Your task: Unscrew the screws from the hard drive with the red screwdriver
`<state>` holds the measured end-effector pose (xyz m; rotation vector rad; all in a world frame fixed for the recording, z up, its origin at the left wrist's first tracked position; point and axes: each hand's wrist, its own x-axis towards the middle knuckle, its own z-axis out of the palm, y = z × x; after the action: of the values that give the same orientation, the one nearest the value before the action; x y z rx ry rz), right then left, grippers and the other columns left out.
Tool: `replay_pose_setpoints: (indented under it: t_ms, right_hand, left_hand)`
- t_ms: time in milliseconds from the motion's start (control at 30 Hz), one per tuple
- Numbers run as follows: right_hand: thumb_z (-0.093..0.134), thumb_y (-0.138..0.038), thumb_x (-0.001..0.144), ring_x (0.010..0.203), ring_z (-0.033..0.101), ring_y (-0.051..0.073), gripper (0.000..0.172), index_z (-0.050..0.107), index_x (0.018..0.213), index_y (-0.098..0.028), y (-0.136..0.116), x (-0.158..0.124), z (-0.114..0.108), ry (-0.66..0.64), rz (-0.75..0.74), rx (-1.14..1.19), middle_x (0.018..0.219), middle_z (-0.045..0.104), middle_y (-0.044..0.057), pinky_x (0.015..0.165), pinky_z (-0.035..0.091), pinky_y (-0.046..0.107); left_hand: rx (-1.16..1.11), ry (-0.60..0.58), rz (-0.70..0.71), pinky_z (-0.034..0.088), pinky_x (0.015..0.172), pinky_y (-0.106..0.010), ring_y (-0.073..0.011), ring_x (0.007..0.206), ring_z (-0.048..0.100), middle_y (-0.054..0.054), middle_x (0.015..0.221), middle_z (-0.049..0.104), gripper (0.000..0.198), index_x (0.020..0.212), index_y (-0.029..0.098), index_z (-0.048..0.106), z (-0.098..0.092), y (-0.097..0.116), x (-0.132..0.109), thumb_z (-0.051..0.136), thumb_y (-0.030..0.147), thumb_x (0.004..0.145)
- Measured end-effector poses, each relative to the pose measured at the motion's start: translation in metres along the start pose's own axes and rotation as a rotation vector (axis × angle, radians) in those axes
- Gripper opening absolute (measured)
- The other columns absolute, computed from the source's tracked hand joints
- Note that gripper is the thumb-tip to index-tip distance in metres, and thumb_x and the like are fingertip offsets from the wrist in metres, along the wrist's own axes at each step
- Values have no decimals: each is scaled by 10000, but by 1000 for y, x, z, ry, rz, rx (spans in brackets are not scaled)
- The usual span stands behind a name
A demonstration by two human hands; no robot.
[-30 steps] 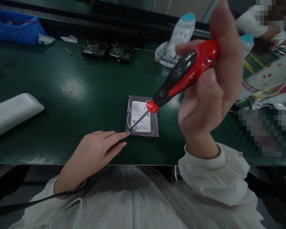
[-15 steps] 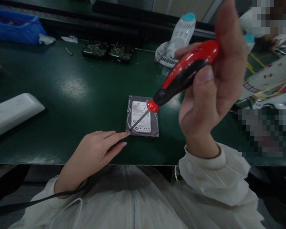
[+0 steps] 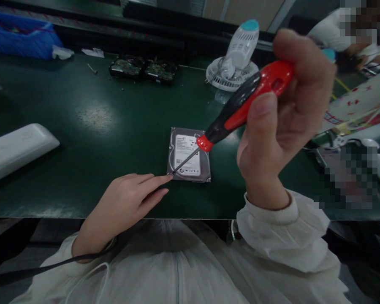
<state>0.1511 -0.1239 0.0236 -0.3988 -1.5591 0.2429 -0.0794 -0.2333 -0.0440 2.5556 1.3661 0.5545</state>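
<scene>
A silver hard drive (image 3: 204,166) with a white label lies flat on the green table in front of me. My right hand (image 3: 291,101) is closed around the red and black handle of a screwdriver (image 3: 237,105). The shaft slants down to the left, and its tip meets the drive's near left corner, where a screw would be too small to make out. My left hand (image 3: 126,202) lies palm down beside the drive, fingers extended. Its index fingertip touches that same corner, right at the screwdriver's tip.
Two drives with bare circuit boards (image 3: 144,69) lie at the back, near a blue bin (image 3: 22,38). A white fan (image 3: 237,59) rests behind the screwdriver. At left is a long white casing (image 3: 22,150). Another person's sleeve (image 3: 329,31) shows at the far right.
The screwdriver handle has turned about its axis, its black stripe now on the upper side. My right fingers have curled down over the handle's end. My left hand and the drive stayed put.
</scene>
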Motion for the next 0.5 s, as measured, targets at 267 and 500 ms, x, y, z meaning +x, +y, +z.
replay_pose_setpoints:
  t_ms: [267, 500]
  right_hand:
    - [591, -335, 881, 1059, 676, 144, 405, 660, 1280, -353, 16, 0, -3, -72, -86, 141, 1306, 658, -42, 1031, 584, 334]
    - [506, -393, 933, 1225, 656, 182, 400, 627, 1310, -340, 11, -5, -1, -117, -5, 203, 1363, 630, -28, 981, 608, 326]
  left_hand:
    - [-1, 7, 6, 515, 676, -330, -205, 792, 719, -55, 1015, 775, 377, 1279, 183, 682, 1, -1, -2, 449, 388, 1066]
    - [-12, 7, -6, 543, 700, -359, -234, 839, 740, -71, 1066, 783, 425, 1269, 188, 697, 4, -3, -3, 420, 438, 1066]
